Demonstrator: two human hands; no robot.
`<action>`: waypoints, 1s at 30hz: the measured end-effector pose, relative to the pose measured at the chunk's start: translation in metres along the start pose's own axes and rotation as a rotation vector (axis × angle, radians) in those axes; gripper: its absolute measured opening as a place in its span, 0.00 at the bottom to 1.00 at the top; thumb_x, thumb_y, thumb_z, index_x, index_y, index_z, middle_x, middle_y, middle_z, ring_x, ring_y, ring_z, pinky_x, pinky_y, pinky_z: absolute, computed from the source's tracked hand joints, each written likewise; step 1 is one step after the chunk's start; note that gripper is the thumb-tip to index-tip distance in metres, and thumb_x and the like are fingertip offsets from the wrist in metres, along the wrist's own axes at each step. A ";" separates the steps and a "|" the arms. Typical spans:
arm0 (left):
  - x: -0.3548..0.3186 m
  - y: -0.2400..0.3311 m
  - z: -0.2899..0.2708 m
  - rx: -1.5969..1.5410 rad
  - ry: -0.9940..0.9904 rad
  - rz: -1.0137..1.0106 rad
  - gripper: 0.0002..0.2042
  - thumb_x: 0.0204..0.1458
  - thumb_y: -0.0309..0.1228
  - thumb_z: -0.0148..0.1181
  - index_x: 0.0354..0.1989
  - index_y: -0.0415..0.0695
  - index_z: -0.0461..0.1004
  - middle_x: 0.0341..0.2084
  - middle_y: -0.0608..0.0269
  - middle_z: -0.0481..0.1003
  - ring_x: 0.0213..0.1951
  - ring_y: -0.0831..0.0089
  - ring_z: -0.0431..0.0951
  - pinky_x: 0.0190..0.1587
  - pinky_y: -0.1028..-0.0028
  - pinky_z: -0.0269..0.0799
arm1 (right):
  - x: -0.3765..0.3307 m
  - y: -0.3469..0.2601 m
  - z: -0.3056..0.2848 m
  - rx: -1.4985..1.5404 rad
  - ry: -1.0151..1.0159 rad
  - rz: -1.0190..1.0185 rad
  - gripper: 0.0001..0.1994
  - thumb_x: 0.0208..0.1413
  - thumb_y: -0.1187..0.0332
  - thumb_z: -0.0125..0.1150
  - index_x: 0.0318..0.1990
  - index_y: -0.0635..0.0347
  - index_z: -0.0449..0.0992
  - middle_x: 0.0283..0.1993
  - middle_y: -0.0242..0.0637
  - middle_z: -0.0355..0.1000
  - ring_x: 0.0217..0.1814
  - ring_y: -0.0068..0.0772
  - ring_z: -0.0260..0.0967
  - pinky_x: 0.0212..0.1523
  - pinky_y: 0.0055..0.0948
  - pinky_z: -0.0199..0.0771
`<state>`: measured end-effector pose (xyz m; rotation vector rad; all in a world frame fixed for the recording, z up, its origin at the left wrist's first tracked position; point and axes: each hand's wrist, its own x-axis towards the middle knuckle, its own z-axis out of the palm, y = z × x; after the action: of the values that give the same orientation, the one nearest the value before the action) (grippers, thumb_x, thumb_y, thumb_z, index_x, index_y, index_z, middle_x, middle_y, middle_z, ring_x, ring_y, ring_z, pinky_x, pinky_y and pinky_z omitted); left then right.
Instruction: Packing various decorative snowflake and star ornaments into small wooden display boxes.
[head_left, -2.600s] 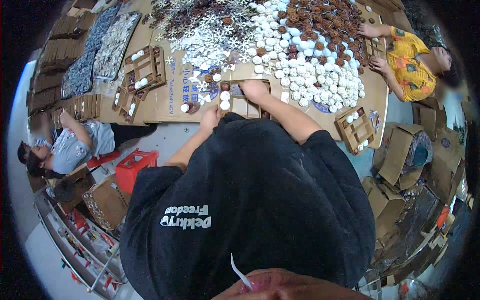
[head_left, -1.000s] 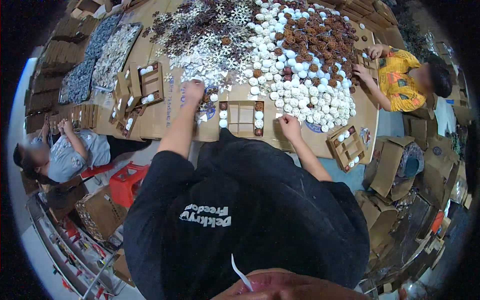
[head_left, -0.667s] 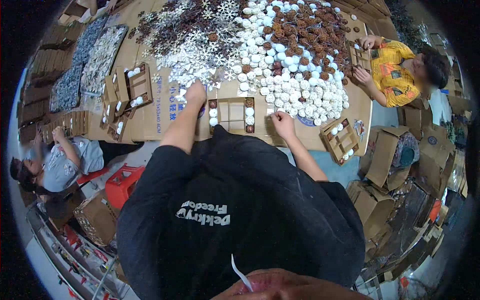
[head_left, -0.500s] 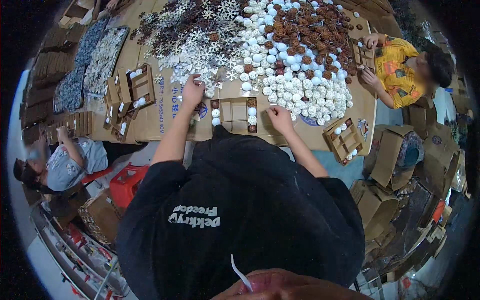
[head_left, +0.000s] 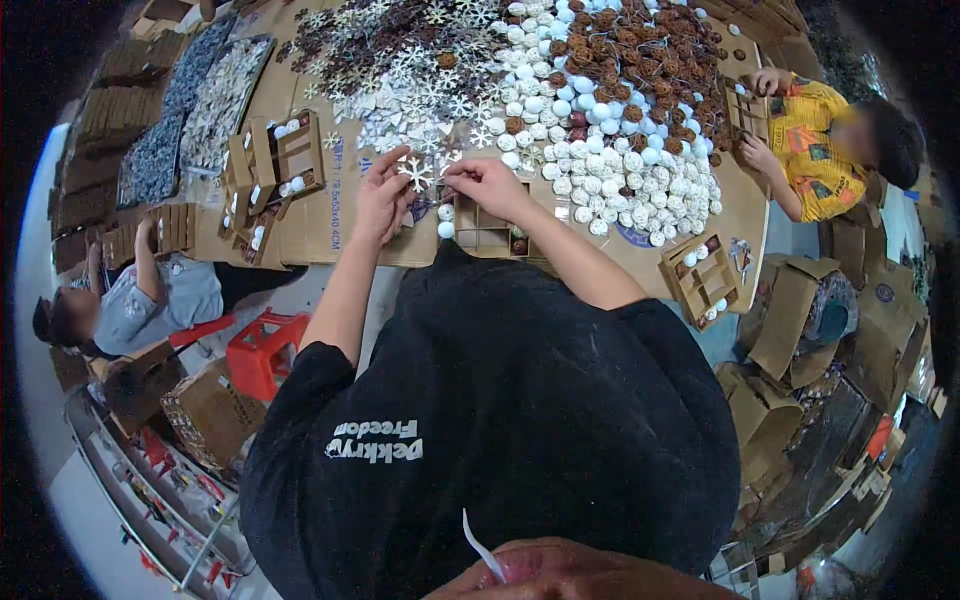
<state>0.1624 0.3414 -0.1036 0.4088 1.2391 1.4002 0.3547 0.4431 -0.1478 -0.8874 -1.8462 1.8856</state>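
Note:
My left hand (head_left: 378, 202) is raised beside the small cardboard compartment box, its fingers closed on a white snowflake cutout (head_left: 416, 174). Facing it, my right hand (head_left: 492, 188) reaches across the box with thumb and fingers pinched together close to the snowflake. Whether a small piece sits in that pinch is hidden. The compartment box (head_left: 482, 238) lies at the table edge against my shirt, partly covered by my right hand and forearm. White balls (head_left: 446, 230) line its left side, and a dark reddish ball (head_left: 520, 246) shows at its right.
Snowflake cutouts (head_left: 400, 60) heap beyond my hands; white balls (head_left: 630, 190) and brown woven balls (head_left: 640, 50) pile to the right. Partly filled boxes stand at left (head_left: 298, 155) and right (head_left: 700, 280). A person in yellow (head_left: 805, 150) works at right, another in grey (head_left: 165, 305) at left.
My right hand has moved left from beside the box to over it, close to my left hand. My left hand has drawn back from the cutout pile and now shows a white snowflake.

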 end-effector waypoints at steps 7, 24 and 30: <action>-0.021 0.000 0.006 0.589 -0.240 -0.020 0.30 0.43 0.16 0.52 0.61 0.40 0.66 0.43 0.66 0.73 0.35 0.84 0.70 0.38 0.82 0.67 | -0.011 -0.002 -0.004 0.052 0.081 0.003 0.10 0.59 0.65 0.62 0.40 0.64 0.77 0.31 0.28 0.73 0.34 0.18 0.68 0.37 0.22 0.68; -0.030 0.003 0.049 -0.214 -0.406 -0.225 0.09 0.55 0.26 0.60 0.42 0.38 0.71 0.28 0.59 0.74 0.33 0.70 0.75 0.39 0.72 0.72 | -0.055 -0.029 -0.039 0.560 -0.037 0.051 0.11 0.61 0.71 0.59 0.49 0.64 0.72 0.36 0.30 0.72 0.36 0.18 0.70 0.36 0.19 0.70; -0.036 0.003 0.055 -0.350 -0.419 -0.220 0.12 0.54 0.26 0.59 0.46 0.36 0.70 0.31 0.59 0.73 0.34 0.70 0.74 0.37 0.70 0.69 | -0.062 -0.034 -0.044 0.690 -0.050 0.056 0.12 0.62 0.68 0.59 0.50 0.64 0.73 0.35 0.27 0.71 0.34 0.18 0.66 0.36 0.20 0.69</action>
<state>0.2159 0.3346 -0.0663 0.2917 0.6614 1.2328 0.4233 0.4388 -0.1012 -0.6475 -1.0520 2.3549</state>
